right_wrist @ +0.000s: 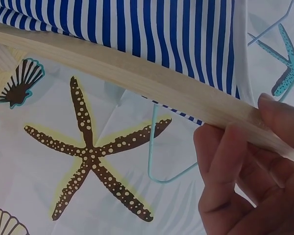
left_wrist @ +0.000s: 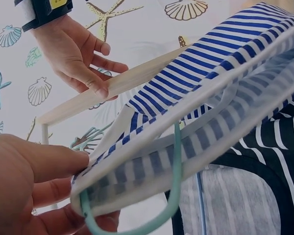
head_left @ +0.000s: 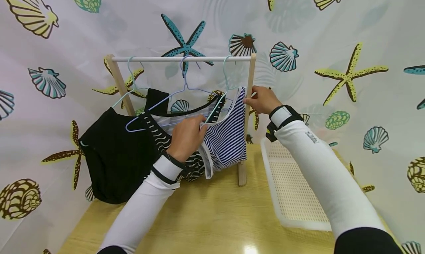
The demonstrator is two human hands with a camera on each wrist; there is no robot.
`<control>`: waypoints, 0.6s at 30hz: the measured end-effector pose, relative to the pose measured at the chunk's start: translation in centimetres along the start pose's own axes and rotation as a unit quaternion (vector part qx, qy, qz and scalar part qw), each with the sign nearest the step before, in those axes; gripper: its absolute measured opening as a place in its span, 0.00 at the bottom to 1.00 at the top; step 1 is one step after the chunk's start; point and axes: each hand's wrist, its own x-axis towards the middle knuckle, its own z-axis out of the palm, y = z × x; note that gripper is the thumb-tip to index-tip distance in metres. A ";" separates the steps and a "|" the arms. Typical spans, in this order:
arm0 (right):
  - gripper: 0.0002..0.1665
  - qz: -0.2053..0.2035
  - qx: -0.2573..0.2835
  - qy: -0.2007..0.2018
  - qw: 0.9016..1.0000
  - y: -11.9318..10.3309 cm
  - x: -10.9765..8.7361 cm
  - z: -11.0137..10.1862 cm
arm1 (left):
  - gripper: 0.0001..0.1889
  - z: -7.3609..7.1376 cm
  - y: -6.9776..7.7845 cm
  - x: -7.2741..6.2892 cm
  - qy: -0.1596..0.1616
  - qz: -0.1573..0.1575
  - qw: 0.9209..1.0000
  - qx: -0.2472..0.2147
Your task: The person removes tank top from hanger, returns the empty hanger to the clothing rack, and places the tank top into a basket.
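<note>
My left hand (head_left: pixel 187 136) pinches the edge of a blue-and-white striped top (head_left: pixel 227 136) at one shoulder. Inside that edge, the end of a mint-green hanger (left_wrist: pixel 174 181) curves out below the cloth in the left wrist view. The hanger's hook is over the rail, and the top's other shoulder lies against the rack's right wooden post (head_left: pixel 249 95). My right hand (head_left: pixel 263 100) is at this post, thumb on one side and bent fingers on the other in the right wrist view. Behind my left hand hangs a black-and-white striped top (head_left: pixel 159 134) on a lilac-blue hanger (head_left: pixel 185 77).
A white rail (head_left: pixel 206 59) tops the small rack. On its left side a black garment (head_left: pixel 116 154) hangs from another mint-green hanger (head_left: pixel 131 80). A white basket (head_left: pixel 270 180) stands right of the rack on the wooden table (head_left: pixel 206 213). A shell-and-starfish patterned sheet (head_left: pixel 212 21) forms the backdrop.
</note>
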 end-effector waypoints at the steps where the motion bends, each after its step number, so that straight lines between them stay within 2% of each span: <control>1: 0.22 0.000 -0.003 0.001 1.000 0.0 0.1 0.0 | 0.11 0.1 0.0 0.0 0.002 -0.001 1.000 0.000; 7: 0.22 0.001 -0.007 -0.004 1.000 0.2 0.6 0.1 | 0.09 0.4 -0.1 0.4 0.015 -0.016 1.000 -0.012; 18: 0.23 0.020 -0.005 -0.013 1.000 0.0 1.0 -0.5 | 0.08 1.1 0.0 1.5 0.033 -0.014 0.999 -0.015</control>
